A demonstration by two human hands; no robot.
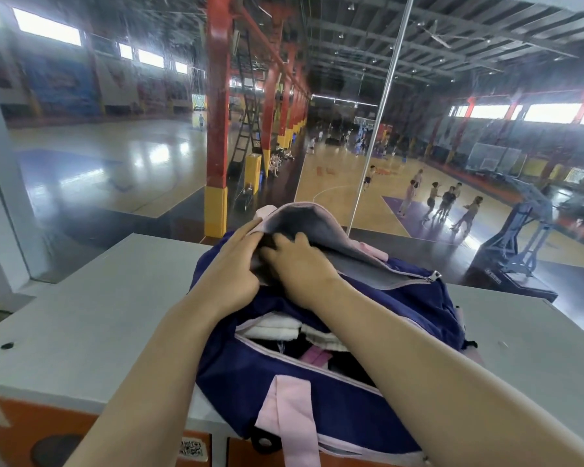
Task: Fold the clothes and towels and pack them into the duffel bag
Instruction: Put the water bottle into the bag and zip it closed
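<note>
Pink strap (292, 423) hangs nearest the camera, off the front of the navy duffel bag (317, 396), which sits on the grey counter (91, 318) with its near edge overhanging the front. Starting at the left, that stretch of counter is bare apart from a small dark spot.

Next comes the left hand (231, 267), reaching over the bag's far left end; its fingers curl onto the edge of the raised flap (321, 227), grey inside with pink trim, and appear to pinch it. Just beside it, touching, the right hand (297, 264) has its fingers bent and tucked under the same flap, gripping the fabric, though the fingertips are hidden in the fold.

Through the open zip between the forearms show white folded towels (277, 328) and a pink piece of cloth (314, 357) lying on dark clothes, so the packing looks largely done.

The bag is thin, soft cloth and will likely sag and shift rather than hold its shape; filled, it is probably light to moderate in weight. The flap is floppy, so it is best taken along its trimmed edge near the zip (434, 276) at the right, with the other hand steadying the bag's wall.
</note>
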